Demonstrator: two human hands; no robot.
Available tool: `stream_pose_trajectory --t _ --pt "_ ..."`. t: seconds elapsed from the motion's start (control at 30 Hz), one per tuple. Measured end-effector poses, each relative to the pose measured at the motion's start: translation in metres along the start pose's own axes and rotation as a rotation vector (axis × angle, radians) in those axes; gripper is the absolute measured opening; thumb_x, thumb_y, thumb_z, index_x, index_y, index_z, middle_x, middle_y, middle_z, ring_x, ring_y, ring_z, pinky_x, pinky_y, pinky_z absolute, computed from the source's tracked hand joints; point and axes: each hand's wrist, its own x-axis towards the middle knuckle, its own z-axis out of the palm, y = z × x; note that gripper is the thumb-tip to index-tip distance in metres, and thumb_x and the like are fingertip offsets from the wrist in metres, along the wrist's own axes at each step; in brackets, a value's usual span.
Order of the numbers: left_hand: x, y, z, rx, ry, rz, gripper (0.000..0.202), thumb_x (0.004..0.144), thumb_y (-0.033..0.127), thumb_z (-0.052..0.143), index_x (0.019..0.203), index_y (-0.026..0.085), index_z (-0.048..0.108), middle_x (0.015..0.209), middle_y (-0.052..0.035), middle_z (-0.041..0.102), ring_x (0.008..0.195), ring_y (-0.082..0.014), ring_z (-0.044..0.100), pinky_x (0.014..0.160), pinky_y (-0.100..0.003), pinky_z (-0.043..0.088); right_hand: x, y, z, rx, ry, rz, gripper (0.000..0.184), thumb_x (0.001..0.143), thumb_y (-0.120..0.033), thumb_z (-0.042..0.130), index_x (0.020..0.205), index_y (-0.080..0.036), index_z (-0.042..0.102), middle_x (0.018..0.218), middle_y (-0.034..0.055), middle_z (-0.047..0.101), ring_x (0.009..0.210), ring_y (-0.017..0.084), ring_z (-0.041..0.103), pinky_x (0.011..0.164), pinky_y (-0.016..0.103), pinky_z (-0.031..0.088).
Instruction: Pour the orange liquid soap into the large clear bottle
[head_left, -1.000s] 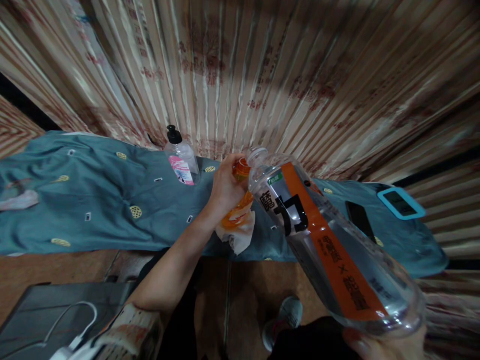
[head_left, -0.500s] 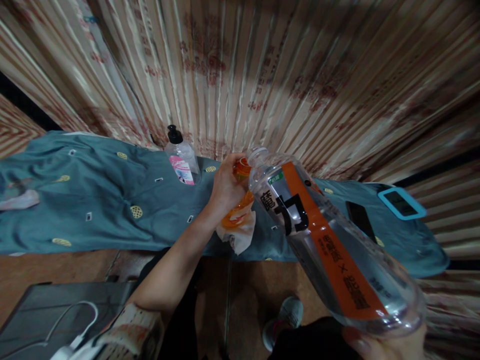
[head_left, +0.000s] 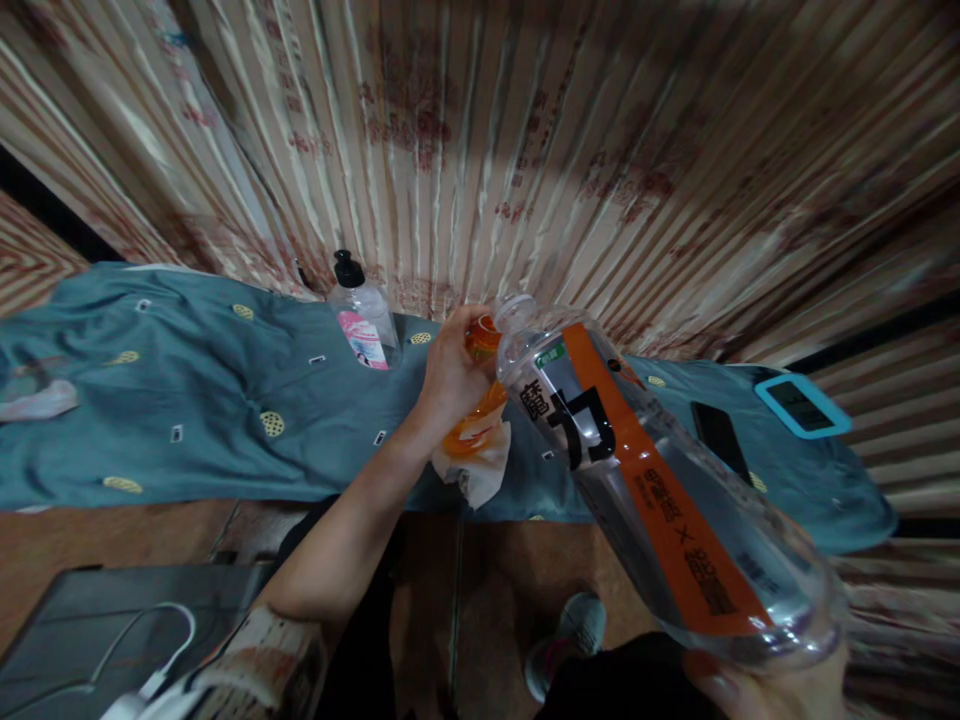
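Observation:
My left hand (head_left: 455, 365) is closed around the upper part of an orange bottle (head_left: 486, 402), which stands on a crumpled white tissue (head_left: 480, 475). In my right hand (head_left: 765, 690) is the base of a large clear plastic bottle (head_left: 637, 470) with an orange label. This bottle is tilted, its mouth at the upper left beside the top of the orange bottle. Whether the two mouths touch, or liquid flows between them, I cannot make out. Most of my right hand's fingers are hidden behind the clear bottle.
On the teal cloth (head_left: 202, 400) stands a clear pump bottle (head_left: 367, 325) with a black top. A dark phone (head_left: 720, 440) and a blue-framed digital display (head_left: 802, 406) lie at the right. A pleated curtain (head_left: 480, 150) hangs behind. A grey surface with a white cable (head_left: 176, 640) is at lower left.

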Motion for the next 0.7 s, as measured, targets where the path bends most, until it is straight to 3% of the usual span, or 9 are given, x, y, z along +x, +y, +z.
stream_pose_trajectory --t 0.23,0.4,0.47,0.7 --pt "0.000 0.000 0.000 0.002 0.003 0.001 0.022 0.082 0.026 0.078 0.099 0.022 0.064 0.100 -0.0032 0.073 0.093 -0.0198 0.068 0.085 -0.034 0.054 -0.008 0.017 -0.006 0.002 -0.014 0.005 0.106 0.058 -0.064 0.092 0.144 -0.017 0.052 0.123 0.0163 0.066 0.121 0.044 0.063 0.092 0.049 0.057" --pt "0.000 0.000 0.000 0.000 0.009 0.003 0.024 0.081 0.026 0.078 0.099 0.023 0.064 0.100 -0.0035 0.073 0.093 -0.0202 0.068 0.085 -0.035 0.054 -0.025 0.045 -0.017 0.010 -0.056 -0.124 0.084 0.086 -0.057 0.076 0.153 -0.017 0.045 0.128 0.0148 0.068 0.107 0.033 0.073 0.086 0.039 0.058" --pt "0.000 -0.001 0.000 -0.002 0.012 0.004 0.024 0.080 0.026 0.078 0.100 0.023 0.064 0.099 -0.0032 0.073 0.092 -0.0201 0.068 0.084 -0.034 0.054 -0.027 0.049 -0.018 0.046 -0.064 -0.138 0.080 0.091 -0.053 0.073 0.155 -0.017 0.044 0.131 0.0136 0.068 0.109 0.030 0.073 0.087 0.034 0.058" --pt "0.000 -0.001 -0.001 0.009 0.008 0.004 0.027 0.078 0.022 0.079 0.101 0.023 0.065 0.100 -0.0032 0.074 0.092 -0.0201 0.068 0.085 -0.035 0.054 -0.022 0.047 -0.021 0.034 -0.111 -0.202 0.089 0.088 -0.054 0.077 0.159 -0.017 0.039 0.134 0.0131 0.068 0.111 0.029 0.074 0.089 0.030 0.060"
